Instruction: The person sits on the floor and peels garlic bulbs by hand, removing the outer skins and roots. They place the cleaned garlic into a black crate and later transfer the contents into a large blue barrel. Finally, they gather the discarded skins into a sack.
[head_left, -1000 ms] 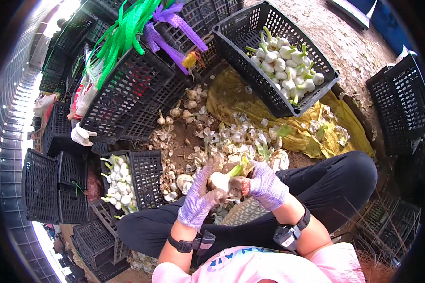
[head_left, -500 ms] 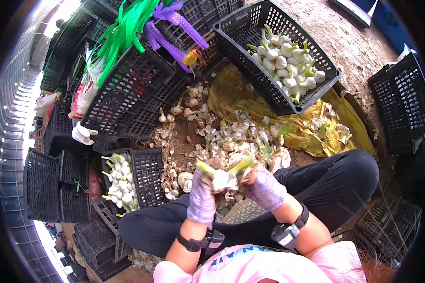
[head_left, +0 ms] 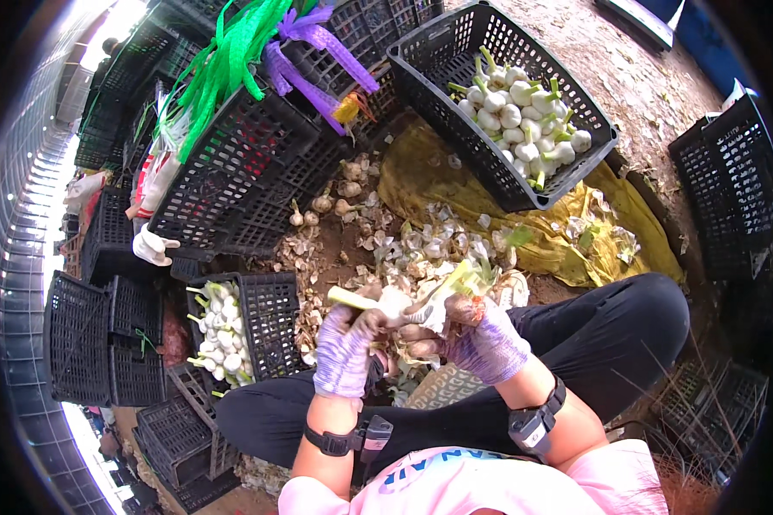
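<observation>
A white garlic bulb [head_left: 394, 301] with a pale green stem [head_left: 350, 298] pointing left is in my left hand [head_left: 342, 348], whose gloved fingers are closed round it. My right hand [head_left: 486, 343], also in a purple-and-white glove with dirty fingertips, pinches a strip of papery garlic skin [head_left: 438, 311] with a yellow-green leafy top. That strip lies close against the bulb's right side; whether it is still attached I cannot tell. Beneath my hands are several brownish unpeeled bulbs [head_left: 423, 343], partly hidden, on a heap of shed skins [head_left: 421, 249].
A black crate [head_left: 507, 193] of trimmed garlic stands ahead right on a yellow sack [head_left: 421, 172]. Another crate [head_left: 270, 313] with white bulbs is by my left knee. Stacked crates [head_left: 232, 180] carrying green and purple mesh bags [head_left: 232, 51] rise at the left. A crate [head_left: 730, 189] stands far right.
My hands have moved slightly apart. The bulb has tipped so its stem points left, and the skin strip in my right hand has shifted up and right.
</observation>
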{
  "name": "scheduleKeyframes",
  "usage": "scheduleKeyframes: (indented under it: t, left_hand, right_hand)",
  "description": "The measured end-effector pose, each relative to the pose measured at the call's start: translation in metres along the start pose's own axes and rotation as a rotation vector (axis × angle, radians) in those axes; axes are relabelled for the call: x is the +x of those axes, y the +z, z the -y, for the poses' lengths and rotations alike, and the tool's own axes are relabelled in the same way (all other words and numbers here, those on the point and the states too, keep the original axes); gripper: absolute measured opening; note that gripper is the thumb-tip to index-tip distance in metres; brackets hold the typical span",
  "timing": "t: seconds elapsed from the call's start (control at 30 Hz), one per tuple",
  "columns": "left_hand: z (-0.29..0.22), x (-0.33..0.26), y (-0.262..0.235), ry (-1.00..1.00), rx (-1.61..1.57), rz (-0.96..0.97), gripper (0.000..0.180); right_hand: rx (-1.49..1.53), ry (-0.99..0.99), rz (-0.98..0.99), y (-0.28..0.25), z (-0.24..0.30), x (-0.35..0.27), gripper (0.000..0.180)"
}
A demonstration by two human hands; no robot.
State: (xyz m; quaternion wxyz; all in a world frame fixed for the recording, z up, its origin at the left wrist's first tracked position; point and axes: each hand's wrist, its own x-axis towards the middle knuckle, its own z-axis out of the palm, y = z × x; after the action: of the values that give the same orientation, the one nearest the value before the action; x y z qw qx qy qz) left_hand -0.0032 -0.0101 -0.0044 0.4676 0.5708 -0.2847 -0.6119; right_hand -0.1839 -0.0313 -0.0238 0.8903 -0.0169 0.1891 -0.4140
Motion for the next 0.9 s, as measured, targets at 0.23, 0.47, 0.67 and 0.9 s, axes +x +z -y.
scheduleKeyframes:
  t: [0.23,0.47,0.67,0.9]
  left_hand:
    - [-0.009,-0.013,-0.002,0.038,-0.22,0.037,0.036]
    - [-0.01,-0.014,-0.004,0.316,0.063,0.044,0.028]
    - [-0.013,-0.017,-0.003,0.329,0.17,0.128,0.024]
    - [-0.019,-0.017,0.017,0.568,0.627,0.075,0.026]
  right_hand:
    - [-0.079,-0.572,-0.114,-0.008,0.015,0.014,0.048]
    - [-1.402,-0.687,-0.087,0.001,0.006,0.007,0.05]
    - [-0.683,-0.347,-0.127,-0.006,-0.001,0.008,0.033]
    - [-1.359,-0.817,-0.025,0.019,0.012,-0.004,0.035]
